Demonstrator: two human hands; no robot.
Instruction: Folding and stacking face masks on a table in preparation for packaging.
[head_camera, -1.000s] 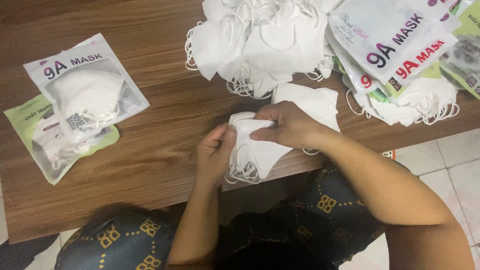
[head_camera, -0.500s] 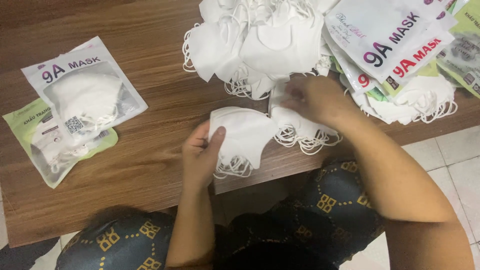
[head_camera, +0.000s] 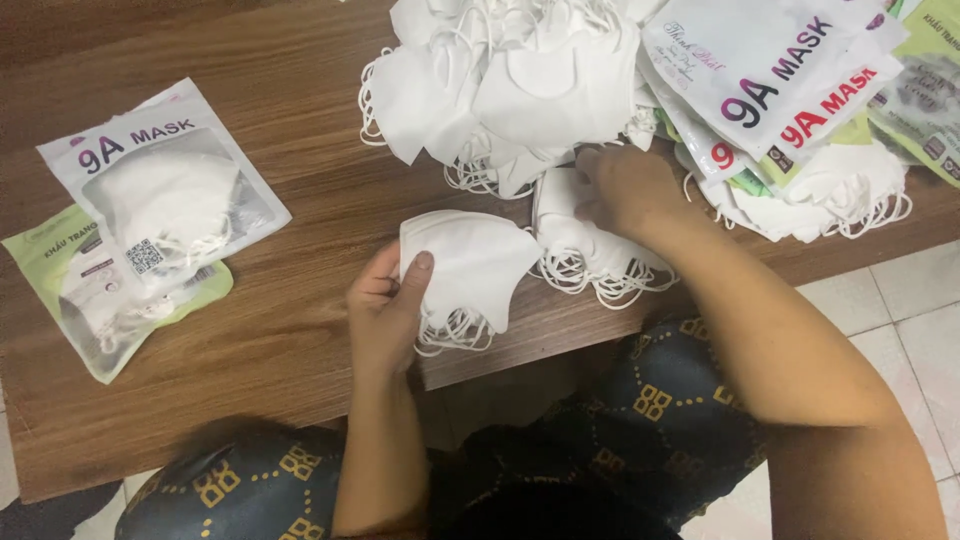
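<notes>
Dark brown wood-grain bench (head_camera: 300, 150) fills most of my view, with pale floor tiles (head_camera: 890, 320) showing past its near right corner and my dark patterned trousers (head_camera: 650, 420) below its near edge.

My left hand (head_camera: 385, 310) is closed on a small stack of folded white fabric face masks (head_camera: 465, 265) at the near edge of the bench, thumb pressed on top, fingers underneath; their elastic ear loops dangle over the edge. Just to the right, my right hand (head_camera: 625, 185) rests curled on a second bunch of white masks (head_camera: 585, 250), fingertips pinching at its upper edge, though I cannot tell how firm the hold is.

Beyond both hands, toward the far edge, lies a large loose heap of white masks (head_camera: 510, 80). At the far right corner sits a pile of printed plastic mask packets (head_camera: 790, 80), white and pale green, overlapping more masks.

Well apart, near the left edge, a filled white packet with a clear window (head_camera: 165, 185) lies on a pale green filled packet (head_camera: 90, 300).
</notes>
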